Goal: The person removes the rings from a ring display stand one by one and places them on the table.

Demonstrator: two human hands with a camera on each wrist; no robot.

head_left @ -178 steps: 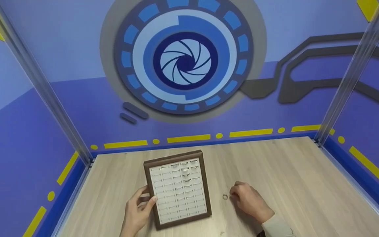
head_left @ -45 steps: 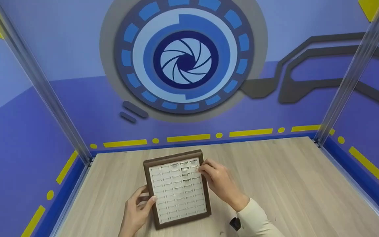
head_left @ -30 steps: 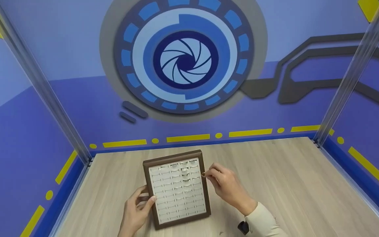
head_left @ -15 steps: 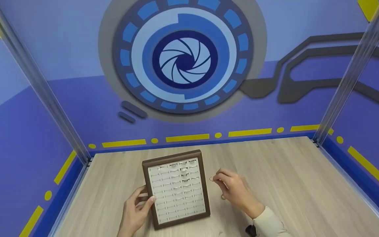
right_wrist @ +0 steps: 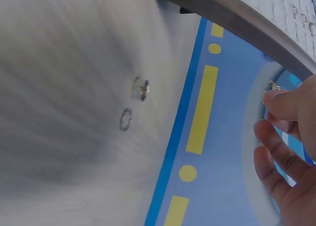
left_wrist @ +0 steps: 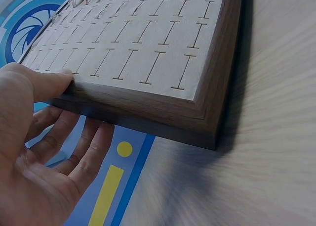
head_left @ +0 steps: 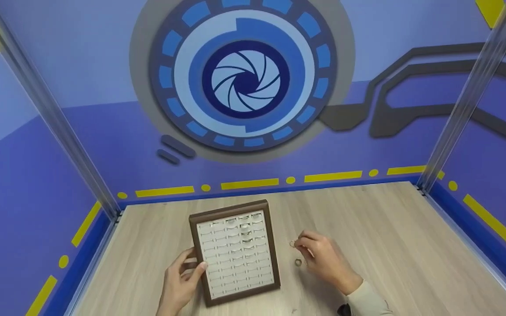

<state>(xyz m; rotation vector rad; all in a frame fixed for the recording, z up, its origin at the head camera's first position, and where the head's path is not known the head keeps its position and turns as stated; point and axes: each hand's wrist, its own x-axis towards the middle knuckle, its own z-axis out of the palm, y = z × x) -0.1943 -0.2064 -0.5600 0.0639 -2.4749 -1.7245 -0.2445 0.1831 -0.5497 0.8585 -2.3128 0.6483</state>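
Observation:
My left hand (head_left: 180,278) grips the left edge of a brown-framed ring display tray (head_left: 275,263), thumb on the front and fingers behind. The tray is tilted up toward me; its white slotted pad (left_wrist: 148,48) bears several rings (head_left: 246,232), mostly near the top. To the right of the tray, my right hand (head_left: 327,261) pinches a thin gold-coloured ring (right_wrist: 269,90) between thumb and fingertips, above the table. Just below those fingertips a ring (head_left: 298,262) lies on the wood. In the right wrist view two rings show on the table, one a silvery ring (right_wrist: 126,119).
The wood-grain table (head_left: 389,232) runs back to a blue panel wall (head_left: 103,140) with metal posts (head_left: 464,105) at the corners. A small pale bit (head_left: 294,310) lies near the front edge.
My right hand has drawn a ring out of the tray's upper right slots and carried it right and down, away from the frame. My left hand keeps its hold on the tray.

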